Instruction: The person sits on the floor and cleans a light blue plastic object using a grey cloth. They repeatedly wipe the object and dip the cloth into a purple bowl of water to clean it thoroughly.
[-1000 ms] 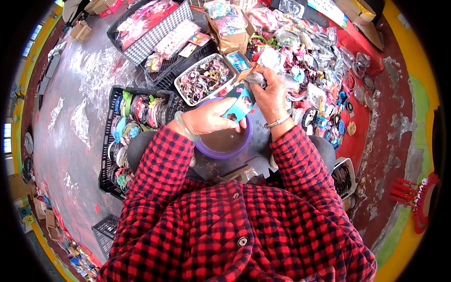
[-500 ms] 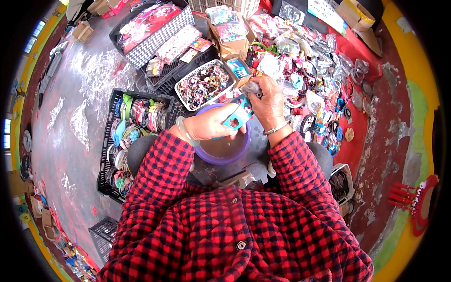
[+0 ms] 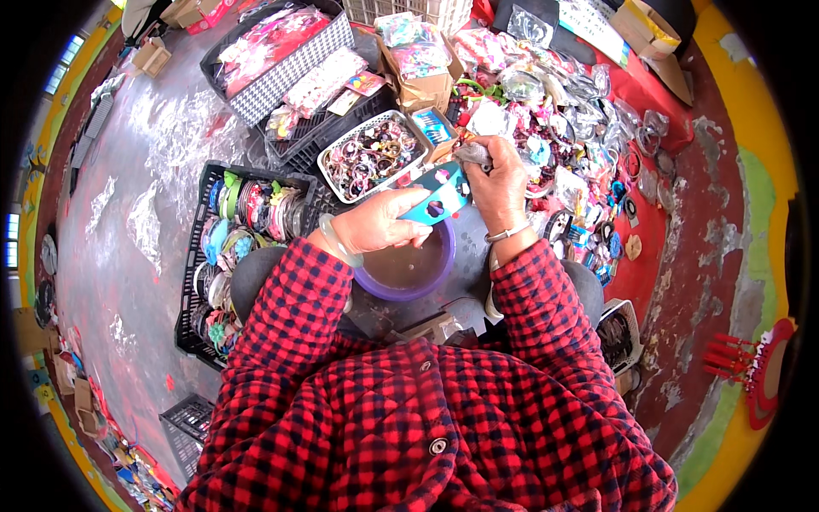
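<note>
My left hand (image 3: 380,224) pinches a wide turquoise-blue headband (image 3: 444,196) with flower-like shapes on it, its fingers closed on the near end. My right hand (image 3: 502,181) is closed around a crumpled grey cloth (image 3: 473,154) at the headband's far end. Part of the cloth is hidden inside the fingers. Below both hands stands a purple basin (image 3: 447,277) holding murky, brownish water. Just beyond the hands is a white basket (image 3: 328,171) full of small hair accessories.
A black crate (image 3: 192,299) of headbands stands at the left. On the right, a large pile of packaged accessories (image 3: 563,162) covers red cloth (image 3: 653,247). Farther off are a houndstooth bin (image 3: 281,81) and an open cardboard box (image 3: 431,90). A pale basket (image 3: 631,337) sits by my right knee.
The headband has turned and tilted in my left hand, showing more of its patterned face. My right hand with the cloth has shifted slightly right.
</note>
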Motion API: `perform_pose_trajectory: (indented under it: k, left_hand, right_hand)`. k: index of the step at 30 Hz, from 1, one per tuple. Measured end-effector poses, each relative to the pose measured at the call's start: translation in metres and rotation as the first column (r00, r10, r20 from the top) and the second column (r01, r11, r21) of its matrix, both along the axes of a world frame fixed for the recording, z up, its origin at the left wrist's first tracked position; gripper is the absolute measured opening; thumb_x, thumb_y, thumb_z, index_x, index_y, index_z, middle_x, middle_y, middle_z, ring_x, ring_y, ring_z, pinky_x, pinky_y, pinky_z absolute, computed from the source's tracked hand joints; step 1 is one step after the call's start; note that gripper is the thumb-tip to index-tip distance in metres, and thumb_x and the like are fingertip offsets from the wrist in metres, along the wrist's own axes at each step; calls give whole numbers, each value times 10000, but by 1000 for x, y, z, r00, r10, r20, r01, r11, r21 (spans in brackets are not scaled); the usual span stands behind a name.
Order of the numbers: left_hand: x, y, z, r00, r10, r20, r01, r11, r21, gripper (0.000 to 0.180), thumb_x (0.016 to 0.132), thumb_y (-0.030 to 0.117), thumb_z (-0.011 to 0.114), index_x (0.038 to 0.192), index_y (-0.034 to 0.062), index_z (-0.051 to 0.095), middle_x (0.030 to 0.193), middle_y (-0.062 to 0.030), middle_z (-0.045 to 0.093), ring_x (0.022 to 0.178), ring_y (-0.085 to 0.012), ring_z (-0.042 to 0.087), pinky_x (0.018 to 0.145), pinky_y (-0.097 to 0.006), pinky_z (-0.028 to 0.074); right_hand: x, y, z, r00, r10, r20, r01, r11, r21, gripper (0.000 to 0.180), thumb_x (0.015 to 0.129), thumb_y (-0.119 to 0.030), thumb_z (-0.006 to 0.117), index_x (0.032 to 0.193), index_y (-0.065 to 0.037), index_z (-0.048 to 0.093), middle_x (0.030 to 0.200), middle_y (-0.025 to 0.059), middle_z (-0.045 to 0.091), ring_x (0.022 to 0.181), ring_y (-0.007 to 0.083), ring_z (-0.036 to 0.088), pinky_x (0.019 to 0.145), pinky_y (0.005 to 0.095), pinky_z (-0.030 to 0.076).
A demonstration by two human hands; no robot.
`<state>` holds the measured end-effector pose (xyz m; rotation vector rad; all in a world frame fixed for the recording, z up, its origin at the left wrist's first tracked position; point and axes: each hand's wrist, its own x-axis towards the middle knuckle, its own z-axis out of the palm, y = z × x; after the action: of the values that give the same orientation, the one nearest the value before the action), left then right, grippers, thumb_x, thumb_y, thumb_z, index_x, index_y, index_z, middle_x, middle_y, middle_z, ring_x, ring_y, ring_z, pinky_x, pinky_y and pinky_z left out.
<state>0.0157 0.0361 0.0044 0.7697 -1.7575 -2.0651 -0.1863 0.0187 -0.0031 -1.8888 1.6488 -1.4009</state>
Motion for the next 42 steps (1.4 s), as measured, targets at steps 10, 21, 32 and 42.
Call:
perform_pose_trajectory:
  k: [10, 21, 32, 42]
  left_hand:
    - [-7, -1, -12, 995, 73, -66, -76, 996, -36, 176, 904, 77, 455, 1052, 8, 519, 792, -66, 598, 554, -73, 480, 524, -205, 397]
    - [-18, 3, -7, 976, 215, 20, -215, 977, -2, 161, 853, 3, 511, 1006, -28, 551, 791, -80, 629, 621, -146, 621, 551, -248, 479]
    - [-19, -2, -26, 940, 324, -109, -338, 832, -439, 363, 778, -65, 543, 1125, 11, 468, 913, -87, 609, 767, -135, 602, 586, -221, 464]
    - [-18, -4, -35, 941, 338, -19, -308, 832, -462, 812, 739, -145, 539, 1423, 49, 146, 1134, -137, 533, 941, -188, 577, 754, -307, 504]
  right_hand:
    - [19, 22, 12, 884, 231, 406, -355, 898, 261, 198, 661, 23, 616, 837, -67, 603, 816, 91, 593, 796, 235, 600, 701, 331, 473]
    - [23, 28, -1, 967, 245, 71, -245, 969, -6, 221, 606, 27, 617, 798, -80, 602, 785, 90, 582, 786, 297, 560, 698, 379, 453]
    - [31, 34, 1, 898, 439, -36, -441, 896, -57, 249, 574, 24, 639, 791, -95, 607, 780, 94, 584, 771, 306, 569, 679, 377, 464]
    - [21, 31, 6, 867, 496, -55, -497, 868, -2, 229, 571, 46, 644, 764, -75, 617, 769, 71, 597, 759, 271, 569, 681, 350, 462]
